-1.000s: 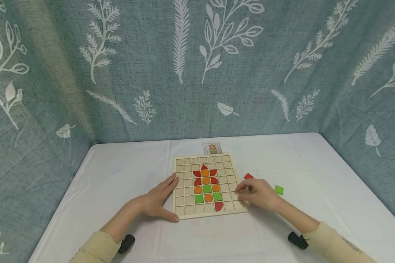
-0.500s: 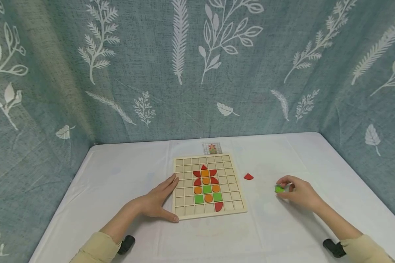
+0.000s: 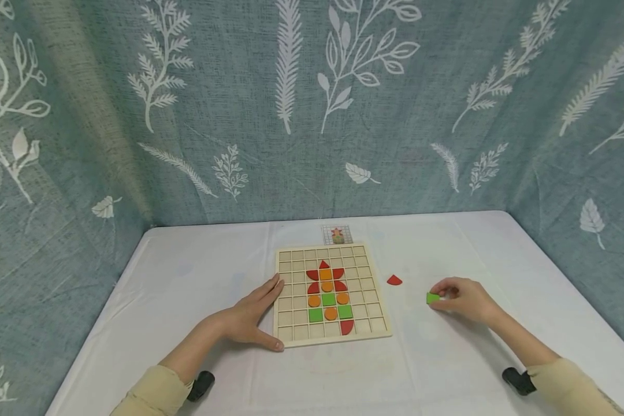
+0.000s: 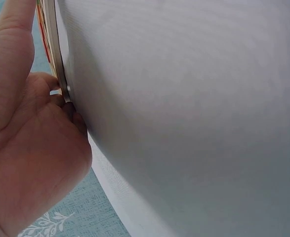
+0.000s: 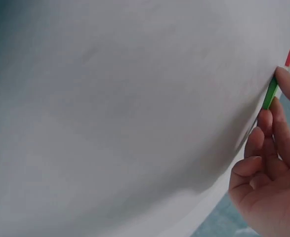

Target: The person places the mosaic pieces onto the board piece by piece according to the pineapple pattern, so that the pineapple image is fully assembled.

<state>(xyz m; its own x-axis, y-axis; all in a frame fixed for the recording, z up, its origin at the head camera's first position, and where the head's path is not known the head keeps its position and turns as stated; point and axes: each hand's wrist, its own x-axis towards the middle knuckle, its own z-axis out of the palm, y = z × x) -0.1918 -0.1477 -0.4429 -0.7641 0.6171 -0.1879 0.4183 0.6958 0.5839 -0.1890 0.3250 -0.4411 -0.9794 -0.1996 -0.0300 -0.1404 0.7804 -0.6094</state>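
Note:
A wooden grid board (image 3: 296, 268) lies mid-table, with red, orange and green tiles set in its squares in a plant-like pattern. Along its left edge rests my left hand (image 3: 249, 318), fingers extended and thumb at the lower left corner; in the left wrist view the hand (image 4: 31, 128) lies against the board's side. To the right of the board, my right hand (image 3: 463, 299) pinches a green square tile (image 3: 433, 298) between thumb and fingers. The right wrist view shows the green tile (image 5: 270, 93) edge-on at the fingertips, close over the cloth.
A red quarter-round tile (image 3: 394, 280) lies on the white tablecloth (image 3: 213, 254) between the board and my right hand. Behind the board is a small pattern card (image 3: 337, 234). A blue-green leaf-print curtain (image 3: 249, 115) hangs behind and at both sides of the table.
My right hand has gone from the board's right edge out to the green square tile, pinched it, and moved it slightly left. My left hand has stayed on the board.

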